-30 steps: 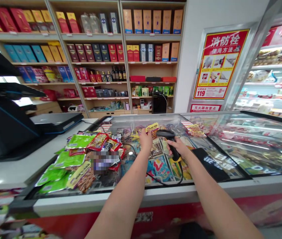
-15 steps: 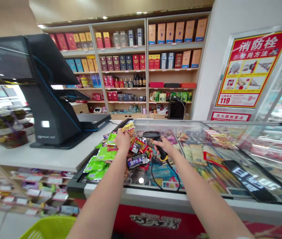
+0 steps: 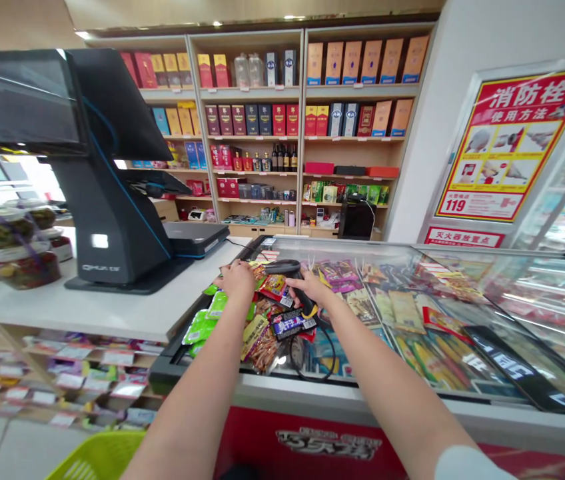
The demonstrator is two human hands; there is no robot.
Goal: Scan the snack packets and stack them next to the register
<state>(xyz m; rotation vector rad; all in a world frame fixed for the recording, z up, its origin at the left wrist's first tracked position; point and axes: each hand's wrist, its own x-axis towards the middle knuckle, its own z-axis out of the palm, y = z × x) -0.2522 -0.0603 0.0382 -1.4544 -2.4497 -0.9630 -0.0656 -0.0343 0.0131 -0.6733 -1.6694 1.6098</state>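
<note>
My right hand point(image 3: 307, 288) is closed round the handle of a black barcode scanner point(image 3: 286, 269) with a yellow base; its cord loops over the glass. My left hand point(image 3: 236, 279) rests palm down on a pile of snack packets point(image 3: 257, 320) lying on the glass lid of a chest freezer point(image 3: 362, 393). Its fingers curl over the top packets, and what they grip is hidden. Green packets point(image 3: 201, 325) lie at the pile's left side, red and yellow ones in the middle.
A black till screen on a stand point(image 3: 87, 160) stands on the white counter point(image 3: 92, 310) to the left, with jars point(image 3: 17, 257) beside it. Shelves of boxed goods point(image 3: 282, 120) fill the back wall. A green basket point(image 3: 97, 457) shows at the bottom left. A red poster point(image 3: 507, 147) hangs right.
My left hand held a yellow packet up by the scanner, then carried it left and came down onto the pile. The scanner hand followed to the left. My head turned left.
</note>
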